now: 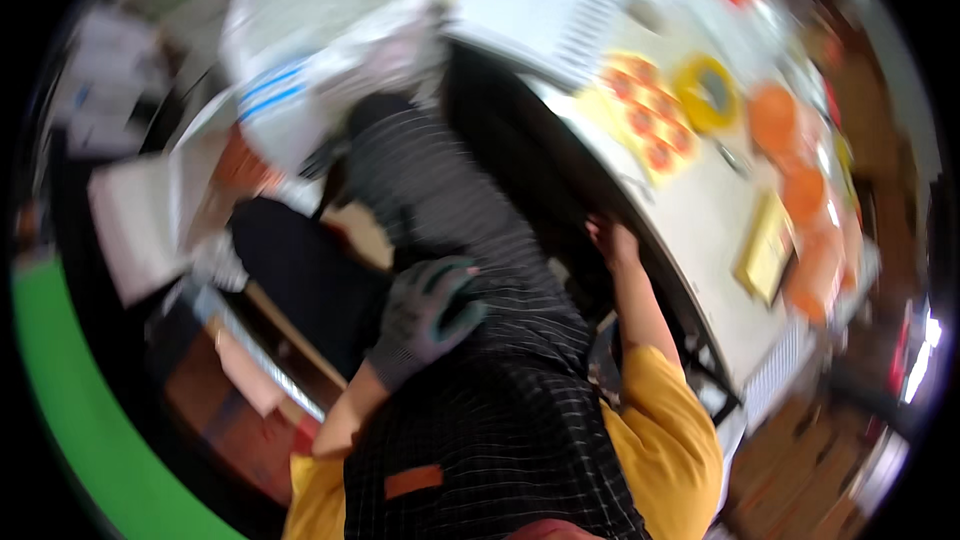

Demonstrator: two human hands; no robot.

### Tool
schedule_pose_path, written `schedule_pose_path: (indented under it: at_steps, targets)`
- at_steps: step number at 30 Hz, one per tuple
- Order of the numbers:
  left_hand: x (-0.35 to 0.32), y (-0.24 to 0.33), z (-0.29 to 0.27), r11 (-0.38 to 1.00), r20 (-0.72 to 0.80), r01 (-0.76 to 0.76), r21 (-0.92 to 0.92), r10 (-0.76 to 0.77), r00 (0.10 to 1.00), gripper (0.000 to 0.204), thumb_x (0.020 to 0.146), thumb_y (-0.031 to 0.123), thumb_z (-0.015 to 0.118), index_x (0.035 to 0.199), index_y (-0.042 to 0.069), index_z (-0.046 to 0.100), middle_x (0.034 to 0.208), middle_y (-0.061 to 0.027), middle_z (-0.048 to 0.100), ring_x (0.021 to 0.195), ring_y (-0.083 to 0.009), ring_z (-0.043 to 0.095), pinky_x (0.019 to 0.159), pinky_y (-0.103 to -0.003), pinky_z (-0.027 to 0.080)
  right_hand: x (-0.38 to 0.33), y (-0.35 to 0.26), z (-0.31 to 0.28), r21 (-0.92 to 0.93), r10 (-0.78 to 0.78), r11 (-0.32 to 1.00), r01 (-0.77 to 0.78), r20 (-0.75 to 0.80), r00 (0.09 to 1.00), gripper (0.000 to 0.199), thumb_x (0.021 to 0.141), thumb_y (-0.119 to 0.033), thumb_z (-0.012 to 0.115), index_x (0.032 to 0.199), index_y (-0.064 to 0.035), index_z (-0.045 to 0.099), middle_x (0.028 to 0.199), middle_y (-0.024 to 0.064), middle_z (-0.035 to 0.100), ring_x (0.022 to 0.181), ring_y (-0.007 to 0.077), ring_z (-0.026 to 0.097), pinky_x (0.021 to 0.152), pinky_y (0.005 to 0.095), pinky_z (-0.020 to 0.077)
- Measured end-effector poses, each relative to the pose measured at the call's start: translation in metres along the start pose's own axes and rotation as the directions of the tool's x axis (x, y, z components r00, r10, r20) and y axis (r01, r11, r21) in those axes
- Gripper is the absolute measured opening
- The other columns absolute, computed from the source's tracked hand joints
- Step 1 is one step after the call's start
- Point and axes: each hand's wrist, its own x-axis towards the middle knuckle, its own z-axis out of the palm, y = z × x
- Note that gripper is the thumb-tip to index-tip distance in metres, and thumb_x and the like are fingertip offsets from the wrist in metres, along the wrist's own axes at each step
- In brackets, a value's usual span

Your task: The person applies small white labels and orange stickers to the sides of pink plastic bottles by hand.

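Note:
My left hand (430,308), in a grey knitted glove, hovers over my lap, in front of the black striped apron (500,410). Its fingers are loosely curved and apart, with nothing visible between them. My right hand (612,242) is bare and reaches to the dark edge under the white tabletop (690,270). Blur and shadow hide what its fingers do there, so I cannot make out a hold. Nearest to it lies the dark open space (520,130) below the table.
On the table are a spiral notebook (540,10), a sheet with red round patterns (645,120), a yellow tape roll (706,93), a yellow box (765,245) and orange rolls (815,240). A large white sack (320,0) and cardboard boxes (135,230) stand at left.

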Motion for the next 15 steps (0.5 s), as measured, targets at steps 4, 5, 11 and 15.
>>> schedule_pose_path:
  at_steps: [4, 5, 11, 15]
  targets:
    - [-0.001, 0.008, -0.008, 1.000, -0.134, -0.009, -0.007, 0.008, 0.991, 0.056, 0.096, 0.045, 0.072, 0.137, 0.009, 0.061, 0.140, -0.0150, 0.061, 0.125, -0.0335, 0.062, 0.106, -0.048, 0.047, -0.084, -0.014, 0.057, -0.208, -0.286, 0.920, 0.333, 0.230, 0.930, 0.031, 0.109, -0.020, 0.063, 0.133, -0.0006, 0.068, 0.108, 0.0107, 0.077, 0.092, 0.0128, 0.071, 0.078, 0.0247, 0.0545]
    - [-0.008, 0.004, -0.015, 0.998, -0.248, 0.000, 0.057, 0.014, 0.969, 0.063, 0.093, 0.041, 0.076, 0.143, 0.009, 0.056, 0.142, -0.0161, 0.061, 0.127, -0.0348, 0.062, 0.107, -0.048, 0.048, -0.103, -0.019, 0.069, -0.256, -0.386, 0.848, 0.464, 0.300, 0.872, 0.030, 0.109, -0.019, 0.063, 0.131, 0.0001, 0.069, 0.106, 0.0088, 0.076, 0.087, 0.0104, 0.066, 0.076, 0.0236, 0.0514]
    - [-0.110, -0.075, -0.067, 0.857, -0.792, 0.486, -0.173, -0.414, 0.449, 0.062, 0.091, 0.019, 0.078, 0.144, 0.001, 0.051, 0.135, -0.0209, 0.059, 0.124, -0.0379, 0.060, 0.107, -0.047, 0.050, -0.166, -0.044, 0.146, -0.395, -0.642, 0.298, 0.869, 0.591, 0.489, 0.021, 0.106, -0.007, 0.062, 0.125, 0.0023, 0.066, 0.110, 0.0059, 0.067, 0.095, 0.0123, 0.060, 0.086, 0.0264, 0.0480]
    - [-0.228, -0.217, -0.025, 0.600, -0.755, 0.461, -0.654, -0.478, -0.449, 0.093, 0.086, 0.031, 0.086, 0.152, -0.013, 0.038, 0.143, -0.0282, 0.055, 0.132, -0.0345, 0.055, 0.108, -0.045, 0.050, -0.168, -0.052, 0.157, -0.424, -0.646, 0.103, 0.900, 0.660, 0.384, 0.017, 0.104, -0.004, 0.061, 0.120, 0.0015, 0.064, 0.112, 0.0075, 0.064, 0.096, 0.0153, 0.057, 0.089, 0.0294, 0.0474]
